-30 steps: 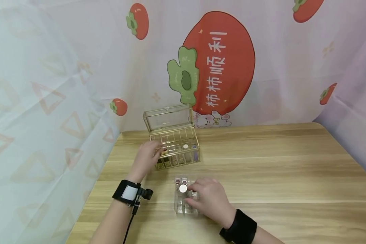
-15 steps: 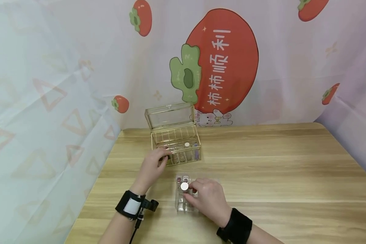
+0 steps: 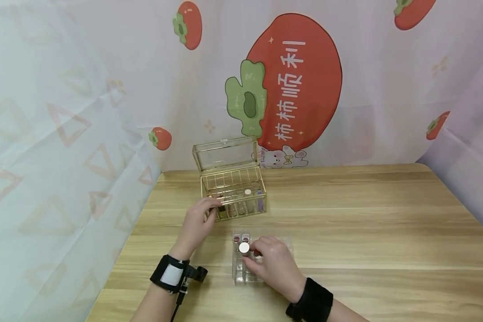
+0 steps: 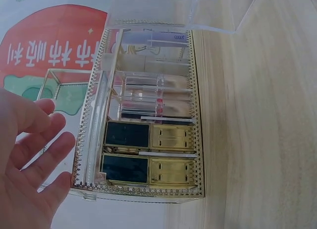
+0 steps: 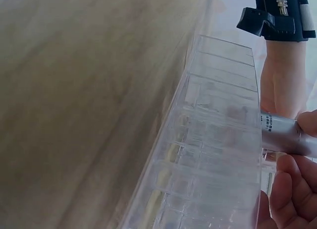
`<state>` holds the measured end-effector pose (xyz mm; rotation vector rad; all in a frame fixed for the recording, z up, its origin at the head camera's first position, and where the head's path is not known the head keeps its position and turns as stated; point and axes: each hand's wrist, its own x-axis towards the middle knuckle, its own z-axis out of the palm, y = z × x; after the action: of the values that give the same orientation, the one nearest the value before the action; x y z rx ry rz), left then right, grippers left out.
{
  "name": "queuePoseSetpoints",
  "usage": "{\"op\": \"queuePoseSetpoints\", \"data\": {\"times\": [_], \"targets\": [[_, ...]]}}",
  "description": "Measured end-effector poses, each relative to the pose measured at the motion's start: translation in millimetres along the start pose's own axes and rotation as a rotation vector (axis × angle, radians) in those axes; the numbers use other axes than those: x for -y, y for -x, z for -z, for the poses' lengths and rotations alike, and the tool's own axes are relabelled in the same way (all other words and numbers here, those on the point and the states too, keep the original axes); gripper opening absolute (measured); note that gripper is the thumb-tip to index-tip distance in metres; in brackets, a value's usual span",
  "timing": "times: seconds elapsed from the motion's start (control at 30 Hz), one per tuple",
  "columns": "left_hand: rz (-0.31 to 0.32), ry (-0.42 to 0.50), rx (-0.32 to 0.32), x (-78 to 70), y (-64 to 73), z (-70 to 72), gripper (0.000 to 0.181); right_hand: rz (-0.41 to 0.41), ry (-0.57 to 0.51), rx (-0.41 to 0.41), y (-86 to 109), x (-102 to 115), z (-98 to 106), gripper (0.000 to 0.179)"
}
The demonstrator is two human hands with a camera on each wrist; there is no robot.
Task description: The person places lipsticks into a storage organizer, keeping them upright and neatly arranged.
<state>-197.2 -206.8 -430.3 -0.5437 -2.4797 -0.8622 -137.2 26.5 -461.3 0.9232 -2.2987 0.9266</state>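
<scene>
My right hand (image 3: 279, 264) pinches a silver lipstick tube (image 5: 280, 132) between thumb and fingers, its pale round end facing up in the head view. It is at a clear acrylic organizer (image 3: 239, 276), where small dark-red round ends (image 3: 236, 239) show at the far left. My left hand (image 3: 197, 223) is at the front left of a gold-trimmed glass box (image 4: 199, 115) with its lid (image 3: 225, 156) raised. Its fingers (image 4: 49, 162) are loosely bent beside the rim, holding nothing visible; the thumb is hidden. In the box lie gold-and-black lipsticks (image 4: 126, 135) and other clear tubes.
A purple tube (image 4: 153, 38) lies at the box's far end. The wooden table (image 3: 366, 232) meets a printed cloth backdrop (image 3: 370, 89) behind the box. A cable (image 3: 177, 304) runs from the left wrist camera (image 3: 201, 273).
My left hand first moved right along the box's front, then drew back slightly, its fingers now lower at the rim. The right hand keeps the lipstick tube almost in place over the organizer.
</scene>
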Motion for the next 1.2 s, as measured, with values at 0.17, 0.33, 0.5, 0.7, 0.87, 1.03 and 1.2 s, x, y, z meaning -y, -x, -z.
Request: {"op": "queuePoseSetpoints", "data": {"times": [0.17, 0.33, 0.5, 0.7, 0.87, 1.03, 1.2], "targets": [[0.002, -0.014, -0.006, 1.6, -0.5, 1.6, 0.024, -0.022, -0.050, 0.021, 0.8, 0.8, -0.1, 0.016], [0.001, -0.005, -0.016, 1.6, 0.0, 1.7, 0.023, -0.029, -0.070, 0.031, 2.1, 2.1, -0.4, 0.015], [0.013, -0.004, -0.017, 1.6, 1.4, 1.1, 0.024, -0.030, -0.068, 0.028, 3.4, 2.9, -0.9, 0.014], [0.003, -0.002, -0.015, 2.2, -0.4, 1.0, 0.024, -0.026, -0.053, 0.024, 2.2, 1.4, -1.3, 0.015], [0.015, -0.003, -0.013, 0.6, -2.5, 2.2, 0.023, -0.020, -0.046, 0.013, -0.5, 1.6, -1.0, 0.015], [0.020, -0.009, -0.014, 0.6, -2.3, 2.2, 0.023, -0.022, -0.037, 0.016, -0.9, 2.0, -1.1, 0.014], [0.025, -0.006, -0.013, -0.2, -2.0, 2.0, 0.023, -0.021, -0.034, 0.020, -0.1, 1.9, -0.9, 0.014]]}}
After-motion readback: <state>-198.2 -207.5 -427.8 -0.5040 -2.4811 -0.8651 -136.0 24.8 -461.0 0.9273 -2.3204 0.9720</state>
